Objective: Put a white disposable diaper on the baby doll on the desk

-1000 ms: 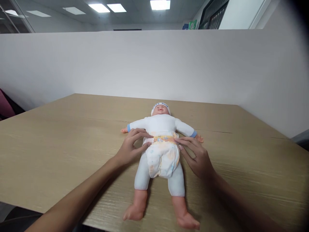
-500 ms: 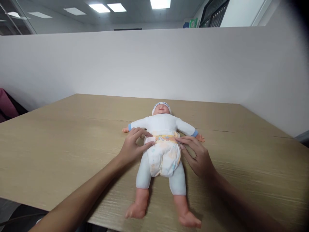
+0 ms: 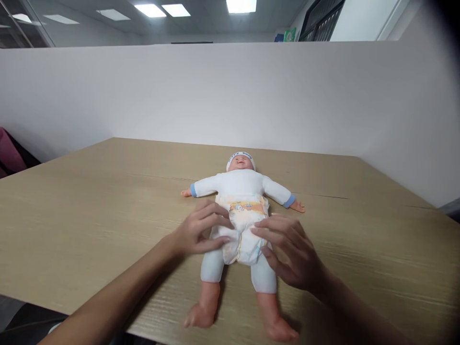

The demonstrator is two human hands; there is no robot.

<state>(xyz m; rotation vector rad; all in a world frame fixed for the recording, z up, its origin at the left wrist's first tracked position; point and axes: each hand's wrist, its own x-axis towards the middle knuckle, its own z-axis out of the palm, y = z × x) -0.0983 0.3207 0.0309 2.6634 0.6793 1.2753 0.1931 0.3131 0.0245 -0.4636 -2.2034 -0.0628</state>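
A baby doll (image 3: pixel 242 182) in a white suit with blue cuffs and a white headband lies on its back, arms spread and feet towards me. Around its hips is a white diaper (image 3: pixel 246 247) with an orange printed band across the waist. My left hand (image 3: pixel 203 227) is at the diaper's left side, fingers apart and bent, fingertips on or just over its front. At the right side, my right hand (image 3: pixel 291 249) has its fingers spread, with the tips at the diaper's front. Neither hand grips anything visible.
The doll lies on a wide wooden table (image 3: pixel 89 206) with thin seams. A white partition (image 3: pixel 223 96) rises behind the table and along its sides. A pink and black item (image 3: pixel 12 153) stands beyond the left edge.
Both hands have slid down from the diaper's waistband towards the leg area, and their fingers have come off the waist sides. The orange band now shows fully. The doll has barely moved.
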